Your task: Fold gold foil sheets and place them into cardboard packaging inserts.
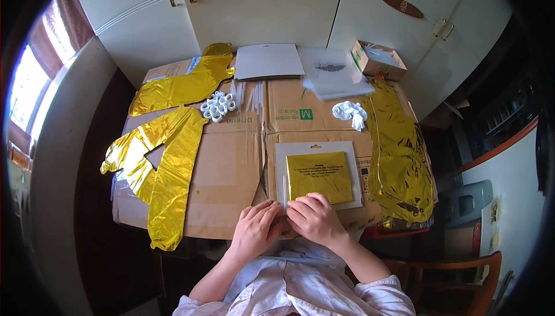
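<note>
In front of me on the cardboard lies a white backing card [355,171] with a hang slot at its top. A folded gold foil balloon [318,180] rests on it, with printed clear plastic over it. A thin clear straw [285,186] runs along the foil's left side. My left hand [256,227] is closed at the card's near left corner, fingers bent together. Beside it, my right hand [315,219] has its fingers curled at the near edge, pinching the plastic. The fingertips nearly meet, and what lies under them is partly hidden.
Flattened cardboard [225,160] covers the table. Gold foil balloons [182,171] lie at left, with more gold foil [399,154] at right. Farther back are white rings [218,106], clear straws [254,96], white cards [269,62], clear bags [335,76], a small box [378,62] and crumpled white material [351,114].
</note>
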A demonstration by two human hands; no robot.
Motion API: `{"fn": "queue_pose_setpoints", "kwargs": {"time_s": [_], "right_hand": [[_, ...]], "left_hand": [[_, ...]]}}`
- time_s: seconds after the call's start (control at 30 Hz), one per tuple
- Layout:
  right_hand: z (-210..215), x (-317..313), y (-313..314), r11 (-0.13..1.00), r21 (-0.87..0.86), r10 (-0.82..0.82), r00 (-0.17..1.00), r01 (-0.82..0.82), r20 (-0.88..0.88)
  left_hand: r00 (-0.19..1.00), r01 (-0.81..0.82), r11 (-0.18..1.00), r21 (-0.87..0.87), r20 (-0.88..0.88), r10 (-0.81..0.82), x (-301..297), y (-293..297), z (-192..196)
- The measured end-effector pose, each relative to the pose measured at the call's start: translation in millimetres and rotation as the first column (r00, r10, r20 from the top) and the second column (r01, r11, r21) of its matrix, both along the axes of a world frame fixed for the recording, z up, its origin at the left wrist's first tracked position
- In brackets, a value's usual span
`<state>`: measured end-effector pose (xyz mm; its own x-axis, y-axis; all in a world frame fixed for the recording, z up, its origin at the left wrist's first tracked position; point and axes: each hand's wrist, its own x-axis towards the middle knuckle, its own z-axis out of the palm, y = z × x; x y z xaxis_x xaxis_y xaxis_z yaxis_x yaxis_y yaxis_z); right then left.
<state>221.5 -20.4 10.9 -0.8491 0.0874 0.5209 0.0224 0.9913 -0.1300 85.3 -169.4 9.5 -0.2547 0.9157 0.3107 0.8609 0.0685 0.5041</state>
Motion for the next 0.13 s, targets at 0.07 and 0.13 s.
{"fn": "queue_pose_setpoints", "kwargs": {"time_s": [0.07, 0.13], "right_hand": [[0, 10, -6, 0.999, -0.032, 0.009, 1.0, -0.009, 0.02], [-11, 19, -13, 0.998, -0.054, 0.037, 0.998, -0.035, 0.048]], "left_hand": [[0.998, 0.069, 0.998, -0.009, -0.015, -0.069, -1, -9, -1], [0.99, 0.134, 0.99, -0.029, -0.042, -0.136, -1, -17, -5]]}}
